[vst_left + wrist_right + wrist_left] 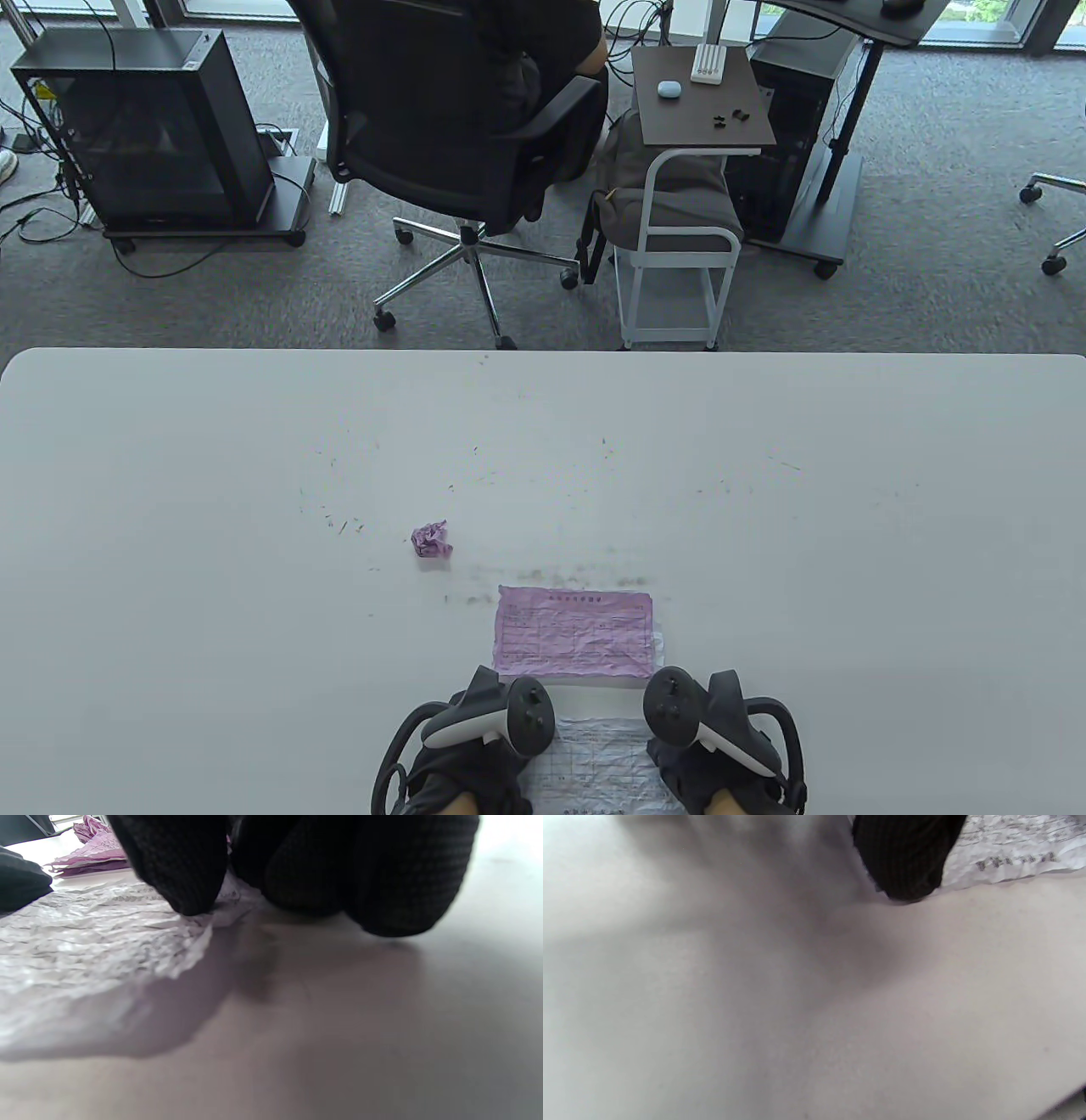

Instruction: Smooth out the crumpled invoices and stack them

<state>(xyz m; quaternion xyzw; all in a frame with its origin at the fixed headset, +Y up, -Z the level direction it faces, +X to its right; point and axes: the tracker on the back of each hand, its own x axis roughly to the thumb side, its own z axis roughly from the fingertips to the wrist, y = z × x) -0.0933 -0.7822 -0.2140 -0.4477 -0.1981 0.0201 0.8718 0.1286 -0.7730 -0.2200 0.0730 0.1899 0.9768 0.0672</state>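
A creased white invoice (594, 755) lies at the table's near edge between my two hands. My left hand (496, 751) sits at its left side; in the left wrist view one gloved fingertip (908, 857) presses on the sheet's edge (1009, 849). My right hand (687, 755) sits at the right side, with one fingertip (186, 878) down on the white sheet (85, 942) and the others on the bare table. A flattened pink invoice (575, 632) lies just beyond the white one. A small crumpled pink ball (431, 540) lies further out to the left.
The white table (254, 475) carries small dark specks around its middle. Beyond its far edge are an office chair (458, 127) with a seated person, a small white side cart (679, 212) and a black computer case (144, 127).
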